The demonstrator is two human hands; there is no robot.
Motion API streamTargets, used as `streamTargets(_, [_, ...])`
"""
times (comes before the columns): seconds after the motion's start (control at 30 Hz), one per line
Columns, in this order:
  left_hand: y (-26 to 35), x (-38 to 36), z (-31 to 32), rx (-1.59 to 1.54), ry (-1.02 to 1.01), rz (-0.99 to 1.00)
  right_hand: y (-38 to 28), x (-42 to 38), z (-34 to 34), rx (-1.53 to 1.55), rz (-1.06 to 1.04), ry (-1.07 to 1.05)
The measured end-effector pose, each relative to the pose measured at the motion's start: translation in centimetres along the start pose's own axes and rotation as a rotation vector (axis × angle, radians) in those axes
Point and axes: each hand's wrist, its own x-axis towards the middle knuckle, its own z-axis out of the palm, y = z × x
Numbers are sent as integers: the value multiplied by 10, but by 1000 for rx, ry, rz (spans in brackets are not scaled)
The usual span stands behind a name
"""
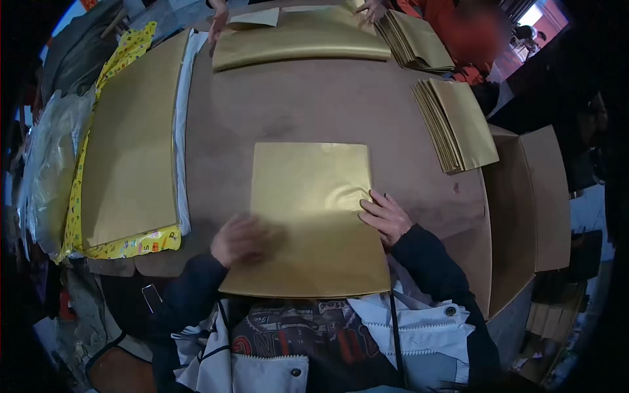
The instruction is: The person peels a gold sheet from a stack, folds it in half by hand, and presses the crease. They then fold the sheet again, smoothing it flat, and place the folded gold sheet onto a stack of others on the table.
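A gold sheet of paper (311,219) lies flat on the brown table in front of me, its near edge close to my body. My right hand (388,217) rests on its right edge with the fingers spread, and the paper creases slightly beside the fingertips. Over the left edge is my left hand (241,241), smeared by motion, so its fingers cannot be made out. Whether that hand touches the paper does not show.
At left lies a large stack of gold sheets (134,141) on yellow patterned wrapping (134,245). Folded gold bundles (458,124) sit at right, above an open cardboard box (531,216). Across the table (308,101), another person's hands (218,26) touch a wide gold sheet (301,46).
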Motion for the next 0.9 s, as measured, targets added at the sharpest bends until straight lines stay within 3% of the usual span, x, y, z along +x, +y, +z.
streamTargets(0.07, [21, 2, -2, -204, 150, 158, -3, -8, 0, 38, -19, 30])
streamTargets(0.13, [23, 2, 1, -171, 149, 159, -13, -14, -1, 42, -43, 29])
streamTargets(0.2, [20, -3, 4, -168, -44, 12, -23, -24, 3, 147, -1, 67])
streamTargets(0.23, [21, -3, 6, -175, -48, 11, -18, -31, 13, 204, 0, 119])
streamTargets(0.3, [18, 5, 6, -31, -429, -128, -17, -40, 19, 233, 24, 131])
streamTargets(0.43, [20, 13, -4, -53, -607, -212, -35, -35, 8, 285, 97, 118])
streamTargets(0.53, [20, 11, -13, -89, -566, -177, -29, -38, 15, 301, 61, 116])
streamTargets(0.6, [15, 9, -14, -269, -256, -152, -12, -29, 11, 267, 125, 108])
streamTargets(0.63, [12, 6, -10, -267, -253, -152, 0, -26, 15, 232, 131, 138])
streamTargets(0.7, [-2, 11, 1, -285, 42, 30, 15, -26, 17, 259, 116, 125])
streamTargets(0.77, [-5, 9, 13, -183, 96, 76, 15, -24, 11, 315, 139, 157])
streamTargets(0.83, [-11, 5, 23, -276, 93, 95, 15, -29, 11, 334, 160, 170])
streamTargets(0.9, [15, 18, -7, -330, 137, 139, 3, -25, -1, 358, 209, 198])
